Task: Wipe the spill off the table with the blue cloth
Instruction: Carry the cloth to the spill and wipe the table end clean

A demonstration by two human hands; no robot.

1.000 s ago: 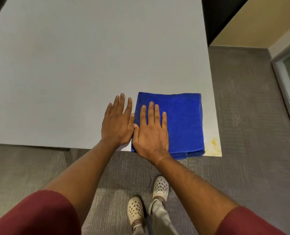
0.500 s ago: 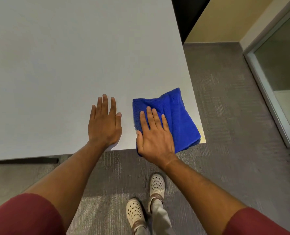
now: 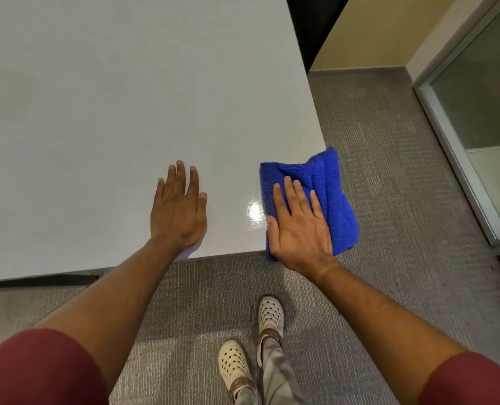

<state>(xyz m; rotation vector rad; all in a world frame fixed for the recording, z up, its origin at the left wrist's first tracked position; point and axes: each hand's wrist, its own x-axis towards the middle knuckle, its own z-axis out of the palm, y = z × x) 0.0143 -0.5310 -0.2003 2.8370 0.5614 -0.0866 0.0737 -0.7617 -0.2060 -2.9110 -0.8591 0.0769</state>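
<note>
The blue cloth [image 3: 327,197] lies crumpled at the near right corner of the white table [image 3: 126,97], its far and right parts hanging past the table's right edge over the grey carpet [image 3: 389,171]. The right hand [image 3: 299,229] lies flat, palm down, on the cloth's near left part. Its fingers [image 3: 294,194] are straight and slightly spread, pointing away from the person, with blue fabric showing beyond the fingertips and to their right; the thumb lies along the cloth's left edge. Nothing is pinched: the hand only presses on top. Just left of the thumb, a glossy patch [image 3: 256,213] shines on the tabletop. The left hand [image 3: 178,211] rests palm down on the bare table near its front edge, well apart from the cloth, fingers extended and close together.
</note>
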